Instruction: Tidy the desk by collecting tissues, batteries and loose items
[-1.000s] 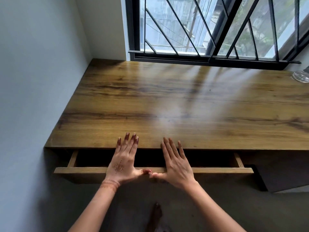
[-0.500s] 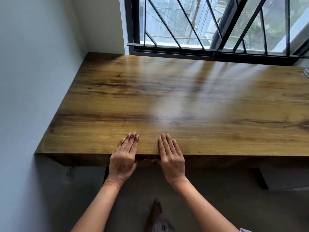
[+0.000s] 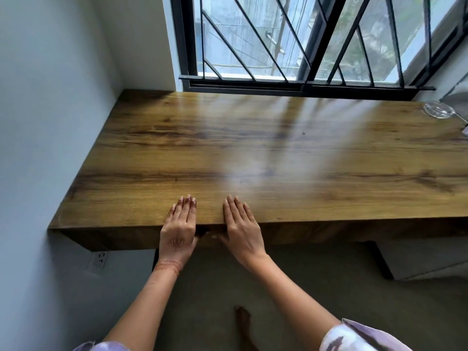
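Daylight from the window (image 3: pixel 291 39) glares across the desk (image 3: pixel 253 153); frame edges bend.

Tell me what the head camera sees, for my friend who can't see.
A left hand and right hand lie flat on the front edge of a wooden desk below a barred window. A glass object sits far right.

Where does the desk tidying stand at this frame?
Nearly done: no tissues or batteries show on the desk top, and the drawer front sits flush. In hand: left hand and right hand lie flat on the front edge, holding nothing. Left: perhaps the glass dish at the far right, if it counts.
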`<state>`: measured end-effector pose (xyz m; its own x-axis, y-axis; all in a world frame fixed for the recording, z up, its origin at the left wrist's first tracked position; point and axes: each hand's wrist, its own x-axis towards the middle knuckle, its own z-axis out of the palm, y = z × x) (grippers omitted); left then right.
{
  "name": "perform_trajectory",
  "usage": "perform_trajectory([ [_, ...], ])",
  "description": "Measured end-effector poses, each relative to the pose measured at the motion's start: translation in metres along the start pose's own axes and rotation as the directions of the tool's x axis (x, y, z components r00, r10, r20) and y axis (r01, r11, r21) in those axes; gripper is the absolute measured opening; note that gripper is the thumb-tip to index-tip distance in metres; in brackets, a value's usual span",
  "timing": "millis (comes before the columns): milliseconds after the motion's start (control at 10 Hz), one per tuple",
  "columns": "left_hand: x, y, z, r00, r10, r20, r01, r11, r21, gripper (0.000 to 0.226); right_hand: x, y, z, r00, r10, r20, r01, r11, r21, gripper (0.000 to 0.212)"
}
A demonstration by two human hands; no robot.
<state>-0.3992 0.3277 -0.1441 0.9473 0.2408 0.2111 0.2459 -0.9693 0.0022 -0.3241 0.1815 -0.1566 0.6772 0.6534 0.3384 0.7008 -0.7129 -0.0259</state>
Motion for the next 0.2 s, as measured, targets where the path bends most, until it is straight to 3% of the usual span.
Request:
perform_trajectory([
  [100,-0.002,0.005,-0.002,0.998,-0.047,0.04,0.045,0.998,0.045,0.094,-0.004,0.009,-0.011,1.0,-0.013,0.028,0.012,0.998,0.064,0.074],
  [200,0.0,0.021,-0.001,0.991,-0.088,0.1,0.09,0.996,-0.021,0.096,-0.011,0.028,-0.015,0.999,0.025,0.023,-0.028,0.992,0.119,0.077],
])
